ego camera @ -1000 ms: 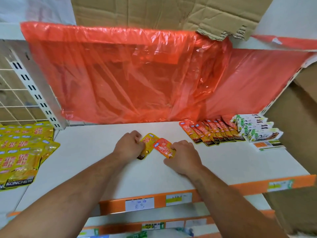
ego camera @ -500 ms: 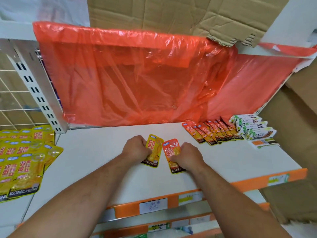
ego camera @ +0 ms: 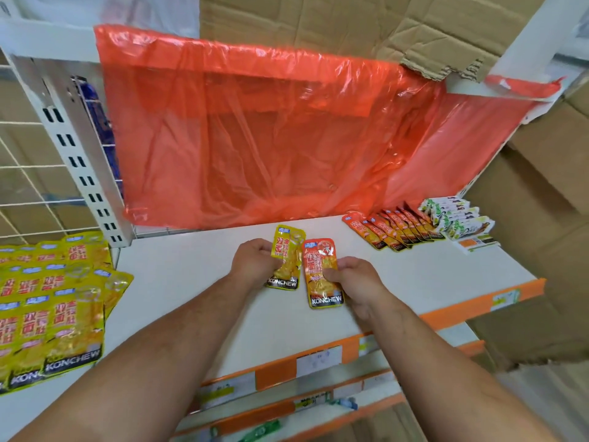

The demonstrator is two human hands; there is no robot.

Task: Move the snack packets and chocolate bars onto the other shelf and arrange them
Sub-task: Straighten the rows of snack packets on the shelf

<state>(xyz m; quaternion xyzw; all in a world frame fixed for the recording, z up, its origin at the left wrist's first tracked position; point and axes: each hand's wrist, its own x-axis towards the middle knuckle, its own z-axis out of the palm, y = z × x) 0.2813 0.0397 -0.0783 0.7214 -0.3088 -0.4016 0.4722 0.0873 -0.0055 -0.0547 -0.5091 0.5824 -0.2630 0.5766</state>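
Two packets lie side by side: left grip (ego camera: pixel 255 263) pinches yellow packet (ego camera: pixel 288 244), right grip (ego camera: pixel 353 279) orange packet (ego camera: pixel 318 260).

An orange plastic sheet (ego camera: pixel 271 138) hangs at centre, with torn cardboard (ego camera: pixel 350 23) above it at 12 o'clock. A white slotted upright (ego camera: pixel 73 148) and a wire grid (ego camera: pixel 22 167) stand at 9 o'clock. Brown boxes (ego camera: pixel 541 193) sit at 3 o'clock.

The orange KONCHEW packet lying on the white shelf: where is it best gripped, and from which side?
Pinch its right long edge near the middle, coming from the right, as the right hand does. The orange packet lies thin and flat on the shelf, and its left edge is crowded by the yellow packet in the left hand.
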